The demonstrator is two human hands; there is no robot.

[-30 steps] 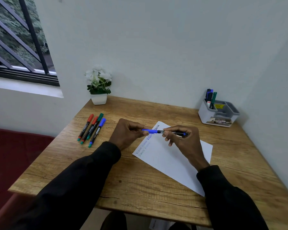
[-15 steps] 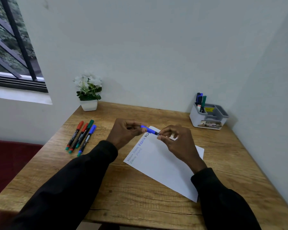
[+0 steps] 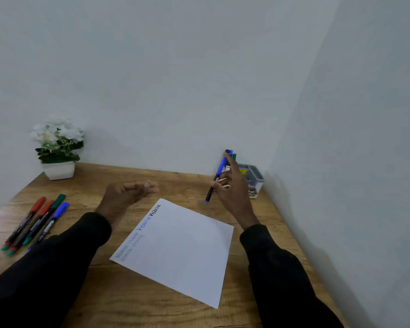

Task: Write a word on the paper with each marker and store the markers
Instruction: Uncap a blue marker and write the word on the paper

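A white sheet of paper (image 3: 180,252) lies tilted on the wooden desk (image 3: 128,299), with words written along its left edge. My right hand (image 3: 234,192) holds a capped blue marker (image 3: 217,177) upright above the desk, close in front of the grey organiser (image 3: 256,178) in the back right corner. Other markers (image 3: 230,153) stand in that organiser, partly hidden by my hand. My left hand (image 3: 128,194) hovers over the desk left of the paper's top corner, fingers loosely curled, holding nothing. Several markers (image 3: 37,223) in red, green and blue lie side by side at the desk's left.
A small white pot of white flowers (image 3: 57,147) stands at the back left corner against the wall. Walls close in the desk at the back and on the right.
Both hands held the blue marker over the paper before. Now my left hand has let go, and my right hand has carried the capped marker back and right, up to the organiser.
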